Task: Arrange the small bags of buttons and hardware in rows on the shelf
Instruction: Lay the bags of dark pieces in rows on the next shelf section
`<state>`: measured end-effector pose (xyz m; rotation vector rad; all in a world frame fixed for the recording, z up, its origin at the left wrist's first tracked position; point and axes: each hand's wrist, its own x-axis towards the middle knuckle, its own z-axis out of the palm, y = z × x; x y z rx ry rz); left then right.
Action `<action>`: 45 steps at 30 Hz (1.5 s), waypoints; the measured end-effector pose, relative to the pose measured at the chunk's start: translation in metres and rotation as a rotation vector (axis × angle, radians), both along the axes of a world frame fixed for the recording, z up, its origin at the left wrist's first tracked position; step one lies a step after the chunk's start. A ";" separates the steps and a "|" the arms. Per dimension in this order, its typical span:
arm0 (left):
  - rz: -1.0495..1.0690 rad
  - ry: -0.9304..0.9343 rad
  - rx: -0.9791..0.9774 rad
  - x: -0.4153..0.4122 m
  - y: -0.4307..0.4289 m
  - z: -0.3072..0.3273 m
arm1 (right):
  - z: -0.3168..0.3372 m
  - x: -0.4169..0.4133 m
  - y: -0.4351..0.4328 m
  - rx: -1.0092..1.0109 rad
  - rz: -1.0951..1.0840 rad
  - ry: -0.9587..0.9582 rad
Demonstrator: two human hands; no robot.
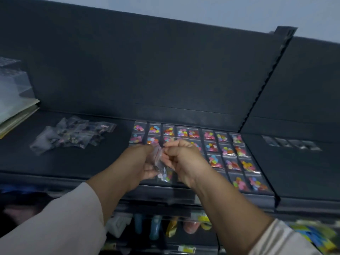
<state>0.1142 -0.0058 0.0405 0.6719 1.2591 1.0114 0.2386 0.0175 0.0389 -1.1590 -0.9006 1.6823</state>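
Head camera: both hands meet just above the near part of the dark shelf, in front of the rows. The left hand has its fingers curled round a bunch of small clear bags (coloured buttons show through at its lower end). The right hand pinches the top of the same bunch, its fingers curled in. Behind and to the right of the hands, bags of coloured buttons lie flat in neat rows from the far wall to the near edge. To the left, well apart from the rows, a loose heap of bags lies on the shelf. At the far left rests a stack of papers. On the next shelf section to the right lies a short row of clear packets, too blurred to tell what they hold.
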 end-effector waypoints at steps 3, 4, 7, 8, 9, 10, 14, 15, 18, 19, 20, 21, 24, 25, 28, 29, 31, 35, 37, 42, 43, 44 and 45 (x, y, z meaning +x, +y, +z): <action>-0.118 -0.003 0.054 0.035 -0.010 -0.004 | 0.000 0.044 -0.016 0.005 -0.040 0.023; -0.132 0.027 0.070 0.050 -0.012 -0.005 | 0.000 0.060 -0.022 0.012 -0.055 0.022; -0.105 0.182 0.106 0.095 -0.019 -0.004 | -0.002 0.108 -0.041 0.088 -0.104 -0.016; -0.107 0.223 0.115 0.111 -0.020 -0.004 | -0.004 0.126 -0.047 0.151 -0.120 -0.095; -0.124 0.248 0.131 0.127 -0.022 -0.004 | -0.005 0.144 -0.055 0.215 -0.119 -0.198; -0.153 0.256 0.154 0.144 -0.024 -0.005 | -0.008 0.163 -0.062 0.262 -0.109 -0.295; -0.254 0.239 0.214 0.216 -0.037 -0.008 | -0.015 0.235 -0.094 0.229 -0.057 -0.380; -0.276 0.229 0.214 0.235 -0.040 -0.009 | -0.016 0.252 -0.102 0.211 -0.077 -0.393; -0.322 0.149 0.186 0.287 -0.050 -0.011 | -0.018 0.300 -0.123 0.181 -0.167 -0.443; -0.339 0.117 0.176 0.302 -0.054 -0.012 | -0.017 0.314 -0.129 0.171 -0.195 -0.436; -0.354 0.082 0.166 0.316 -0.057 -0.012 | -0.017 0.328 -0.134 0.154 -0.222 -0.425; -0.363 0.048 0.155 0.329 -0.059 -0.012 | -0.016 0.340 -0.139 0.135 -0.249 -0.407; -0.364 -0.020 0.103 0.359 -0.058 -0.011 | -0.013 0.375 -0.148 0.084 -0.322 -0.370; -0.371 -0.013 0.100 0.369 -0.055 -0.010 | -0.013 0.384 -0.149 0.070 -0.340 -0.366; -0.398 0.043 0.114 0.394 -0.046 -0.009 | -0.015 0.409 -0.146 0.050 -0.385 -0.329; -0.405 0.066 0.118 0.401 -0.041 -0.009 | -0.016 0.416 -0.143 0.047 -0.397 -0.321; -0.419 0.098 0.133 0.414 -0.031 -0.010 | -0.018 0.428 -0.135 0.041 -0.423 -0.303; -0.435 0.123 0.164 0.442 0.002 -0.012 | -0.021 0.457 -0.106 0.027 -0.458 -0.296; -0.436 0.125 0.185 0.458 0.023 -0.014 | -0.020 0.474 -0.086 0.033 -0.466 -0.298; -0.436 0.120 0.192 0.500 0.074 -0.015 | -0.016 0.522 -0.034 0.004 -0.488 -0.359; -0.435 0.119 0.192 0.508 0.083 -0.014 | -0.014 0.532 -0.025 0.006 -0.495 -0.363; -0.437 0.121 0.196 0.516 0.091 -0.012 | -0.012 0.542 -0.016 0.010 -0.502 -0.366; -0.439 0.125 0.203 0.524 0.100 -0.011 | -0.010 0.550 -0.008 0.014 -0.511 -0.369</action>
